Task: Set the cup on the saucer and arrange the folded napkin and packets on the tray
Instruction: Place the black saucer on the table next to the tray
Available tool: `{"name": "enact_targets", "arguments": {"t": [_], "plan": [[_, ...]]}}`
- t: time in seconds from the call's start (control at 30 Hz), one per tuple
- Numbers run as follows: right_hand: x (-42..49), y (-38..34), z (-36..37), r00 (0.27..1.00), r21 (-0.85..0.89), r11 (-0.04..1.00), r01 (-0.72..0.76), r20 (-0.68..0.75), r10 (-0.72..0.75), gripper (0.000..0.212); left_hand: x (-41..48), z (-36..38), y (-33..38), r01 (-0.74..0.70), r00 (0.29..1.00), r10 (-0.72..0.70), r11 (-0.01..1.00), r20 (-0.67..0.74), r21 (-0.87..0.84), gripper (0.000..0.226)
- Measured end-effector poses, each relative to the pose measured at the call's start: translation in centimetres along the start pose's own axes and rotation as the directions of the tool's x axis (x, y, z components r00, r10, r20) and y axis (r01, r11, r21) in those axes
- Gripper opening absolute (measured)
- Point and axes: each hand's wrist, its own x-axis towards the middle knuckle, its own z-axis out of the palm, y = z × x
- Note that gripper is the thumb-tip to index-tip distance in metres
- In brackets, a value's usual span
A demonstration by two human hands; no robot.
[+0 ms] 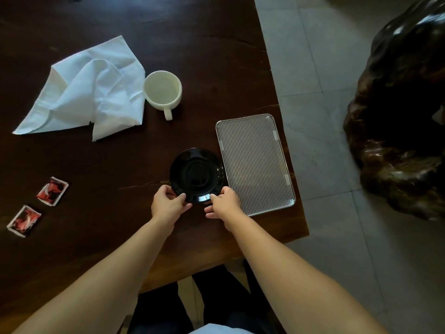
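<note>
A black saucer (196,174) lies on the dark wooden table just left of the ribbed metal tray (255,162). My left hand (168,204) pinches its near left rim and my right hand (224,203) pinches its near right rim. A cream cup (162,91) stands upright farther back, handle pointing toward me. To its left a white cloth napkin (89,92) lies loosely crumpled, not folded. Two red-and-black packets (52,191) (24,220) rest at the table's left.
The table's right edge (277,92) runs close beside the tray, with grey tiled floor (325,68) beyond. A large dark carved wooden block (404,116) stands on the floor at the right. My legs show under the near edge.
</note>
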Motion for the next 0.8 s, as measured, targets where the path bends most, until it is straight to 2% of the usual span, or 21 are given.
{"name": "enact_targets", "arguments": {"t": [0.3,0.6,0.67,0.73,0.8], "plan": [[0.1,-0.2,-0.2,1.0,0.022,1.0,-0.016,-0.005,0.016,0.037,0.3,0.2,0.5,-0.002,1.0,0.002,0.999,0.022,0.032,0.024],[-0.3,-0.3,-0.5,0.999,-0.008,0.999,-0.044,-0.018,0.044,0.045,0.5,-0.1,0.1,0.008,0.997,-0.012,0.999,0.074,0.053,0.025],[-0.4,-0.4,-0.6,0.998,-0.028,0.998,-0.051,-0.023,0.05,0.041,0.5,-0.1,0.0,0.011,0.998,-0.015,0.999,0.063,0.051,0.027],[-0.6,-0.7,-0.6,0.996,-0.135,0.99,-0.049,-0.079,0.038,0.03,0.6,0.0,0.0,0.018,0.999,-0.021,0.998,0.046,0.061,0.029],[-0.9,-1.0,-0.8,0.976,-0.393,0.92,0.006,-0.196,-0.09,0.03,0.7,0.0,0.0,0.028,0.999,-0.03,0.998,0.042,0.056,0.029]]}}
